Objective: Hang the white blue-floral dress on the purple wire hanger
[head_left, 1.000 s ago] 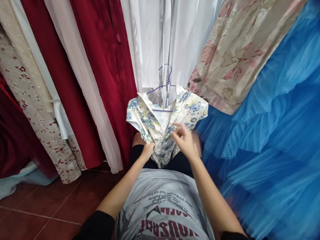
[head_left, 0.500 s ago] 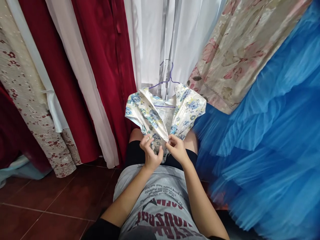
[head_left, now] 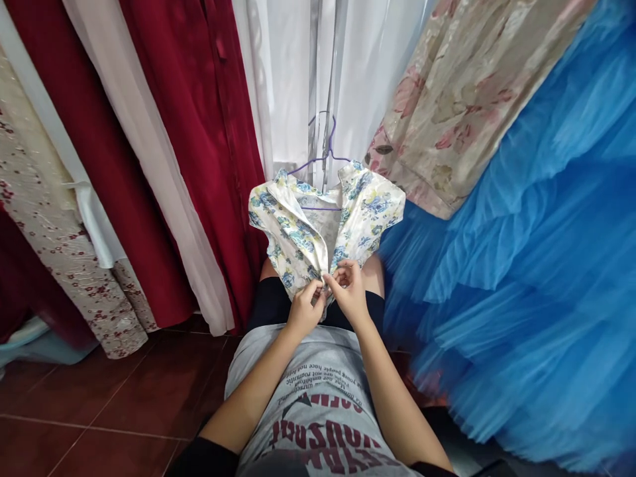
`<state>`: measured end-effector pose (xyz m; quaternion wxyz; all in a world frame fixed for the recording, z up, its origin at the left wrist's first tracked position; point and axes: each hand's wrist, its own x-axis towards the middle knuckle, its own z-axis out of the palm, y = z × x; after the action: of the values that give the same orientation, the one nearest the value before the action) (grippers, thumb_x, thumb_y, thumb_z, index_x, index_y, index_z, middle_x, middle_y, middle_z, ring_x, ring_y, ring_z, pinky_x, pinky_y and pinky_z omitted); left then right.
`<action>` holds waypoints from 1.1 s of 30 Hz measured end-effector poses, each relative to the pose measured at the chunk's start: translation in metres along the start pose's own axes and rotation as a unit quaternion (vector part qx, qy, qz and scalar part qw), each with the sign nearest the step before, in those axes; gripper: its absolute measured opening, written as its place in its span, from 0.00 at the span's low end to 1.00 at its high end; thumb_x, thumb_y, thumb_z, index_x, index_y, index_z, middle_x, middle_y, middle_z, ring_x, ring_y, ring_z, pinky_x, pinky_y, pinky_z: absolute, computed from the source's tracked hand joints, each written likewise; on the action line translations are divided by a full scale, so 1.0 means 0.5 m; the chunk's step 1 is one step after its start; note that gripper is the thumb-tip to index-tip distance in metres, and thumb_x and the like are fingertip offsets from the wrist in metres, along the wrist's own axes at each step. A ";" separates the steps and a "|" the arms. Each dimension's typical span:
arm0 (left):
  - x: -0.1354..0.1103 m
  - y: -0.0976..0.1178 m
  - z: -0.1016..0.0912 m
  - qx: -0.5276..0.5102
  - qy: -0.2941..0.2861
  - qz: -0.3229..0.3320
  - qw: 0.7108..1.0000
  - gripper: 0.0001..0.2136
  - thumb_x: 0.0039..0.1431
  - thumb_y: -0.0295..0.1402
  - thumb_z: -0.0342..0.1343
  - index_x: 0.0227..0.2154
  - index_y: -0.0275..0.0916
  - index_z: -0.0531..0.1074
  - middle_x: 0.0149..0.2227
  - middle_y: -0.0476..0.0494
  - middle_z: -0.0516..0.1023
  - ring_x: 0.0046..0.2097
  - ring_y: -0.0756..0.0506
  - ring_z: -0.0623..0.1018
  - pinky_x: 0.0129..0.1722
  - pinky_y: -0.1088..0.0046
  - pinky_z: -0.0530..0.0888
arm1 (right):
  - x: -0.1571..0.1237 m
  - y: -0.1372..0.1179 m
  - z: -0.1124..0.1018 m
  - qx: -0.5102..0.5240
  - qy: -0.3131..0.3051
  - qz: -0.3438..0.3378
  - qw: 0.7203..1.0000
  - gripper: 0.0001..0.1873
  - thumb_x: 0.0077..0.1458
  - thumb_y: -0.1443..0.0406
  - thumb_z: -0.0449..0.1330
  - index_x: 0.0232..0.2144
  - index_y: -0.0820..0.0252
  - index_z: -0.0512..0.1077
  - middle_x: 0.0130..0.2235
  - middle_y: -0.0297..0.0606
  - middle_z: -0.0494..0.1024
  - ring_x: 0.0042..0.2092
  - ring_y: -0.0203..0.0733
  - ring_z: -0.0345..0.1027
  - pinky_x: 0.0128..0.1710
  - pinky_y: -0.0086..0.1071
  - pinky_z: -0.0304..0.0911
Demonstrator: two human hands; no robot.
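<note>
The head view shows a floral garment (head_left: 370, 207) on a purple hanger (head_left: 314, 159), its lower part over the person's dark shorts (head_left: 269, 303). The left hand (head_left: 307, 309) and right hand (head_left: 349, 295) pinch its front edge, fingertips close together. White cloth (head_left: 288, 86) hangs behind, dark red fabric (head_left: 183, 132) leftward, ruffled blue tulle (head_left: 521, 318) rightward; red tiles (head_left: 124, 391) lie below left.

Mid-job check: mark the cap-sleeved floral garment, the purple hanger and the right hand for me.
Cap-sleeved floral garment (head_left: 298, 240): head view, on the front panel at picture left.
Purple hanger (head_left: 330, 155): head view, on the neck below the hook.
Right hand (head_left: 350, 295): head view, on the back of the hand.
</note>
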<state>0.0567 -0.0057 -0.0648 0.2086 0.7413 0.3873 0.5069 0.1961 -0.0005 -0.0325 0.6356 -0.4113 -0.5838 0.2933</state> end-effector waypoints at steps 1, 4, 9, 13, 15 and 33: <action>-0.001 -0.001 -0.001 0.002 0.000 0.001 1.000 0.06 0.68 0.36 0.49 0.38 0.42 0.69 0.33 0.45 0.75 0.36 0.44 0.76 0.39 0.69 0.70 | 0.000 0.008 0.000 -0.009 -0.002 0.004 1.000 0.15 0.55 0.56 0.65 0.39 0.54 0.65 0.28 0.30 0.69 0.29 0.40 0.64 0.31 0.32 0.60; 0.000 -0.008 -0.003 -0.001 0.000 -0.003 1.000 0.08 0.70 0.37 0.47 0.38 0.42 0.68 0.33 0.45 0.75 0.36 0.44 0.75 0.39 0.70 0.69 | -0.006 0.026 0.003 -0.045 -0.051 0.026 0.997 0.19 0.62 0.51 0.58 0.26 0.56 0.63 0.24 0.30 0.65 0.27 0.37 0.59 0.29 0.31 0.55; 0.002 -0.018 -0.009 0.002 0.022 -0.037 0.999 0.08 0.69 0.38 0.48 0.37 0.42 0.68 0.32 0.46 0.75 0.35 0.44 0.76 0.38 0.71 0.68 | -0.027 0.025 0.021 -0.041 -0.061 0.032 0.997 0.24 0.64 0.51 0.54 0.20 0.57 0.63 0.21 0.31 0.65 0.26 0.36 0.58 0.30 0.31 0.55; 0.007 -0.030 -0.021 0.036 0.005 -0.031 0.999 0.08 0.69 0.37 0.47 0.36 0.42 0.67 0.30 0.47 0.74 0.33 0.45 0.75 0.37 0.72 0.67 | -0.025 0.007 0.042 0.142 -0.068 0.175 0.972 0.19 0.59 0.51 0.57 0.23 0.58 0.69 0.19 0.31 0.68 0.20 0.34 0.57 0.23 0.29 0.52; 0.011 -0.036 -0.024 0.044 -0.003 -0.020 0.999 0.07 0.69 0.37 0.48 0.36 0.42 0.67 0.30 0.47 0.73 0.33 0.45 0.75 0.37 0.72 0.67 | -0.009 -0.006 0.046 0.238 -0.058 0.257 0.935 0.16 0.56 0.53 0.59 0.25 0.59 0.71 0.18 0.29 0.68 0.18 0.32 0.55 0.19 0.28 0.48; -0.002 0.010 -0.042 0.146 -0.214 -0.033 0.965 0.09 0.67 0.35 0.48 0.42 0.44 0.73 0.31 0.41 0.78 0.34 0.37 0.80 0.33 0.69 0.68 | 0.426 -0.256 0.016 0.295 -0.076 0.179 0.936 0.28 0.72 0.55 0.39 0.41 0.71 0.70 0.27 0.25 0.66 0.23 0.20 0.56 0.24 0.15 0.51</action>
<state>0.0390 -0.0114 -0.0535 0.1932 0.8416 0.4278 0.2673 0.2054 0.1198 0.1848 0.6187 -0.2795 -0.4348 0.5916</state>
